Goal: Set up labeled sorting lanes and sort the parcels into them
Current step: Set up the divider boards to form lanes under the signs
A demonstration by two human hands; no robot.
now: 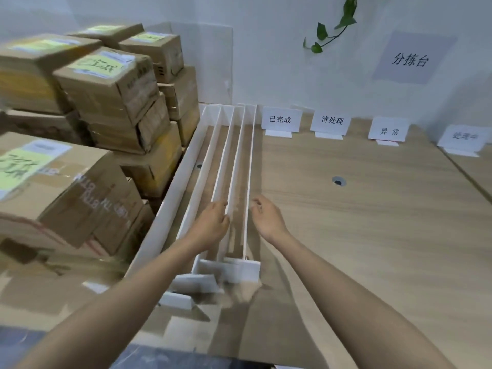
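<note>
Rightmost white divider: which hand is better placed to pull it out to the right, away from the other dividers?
Probably the right hand: its fingers are beside the rightmost divider, on its outer side. The left hand sits at an inner divider.

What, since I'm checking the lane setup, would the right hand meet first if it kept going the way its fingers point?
Most likely the rightmost white divider board, standing on edge just left of the loosely curled fingertips of the right hand. Whether they already touch it is unclear.
</note>
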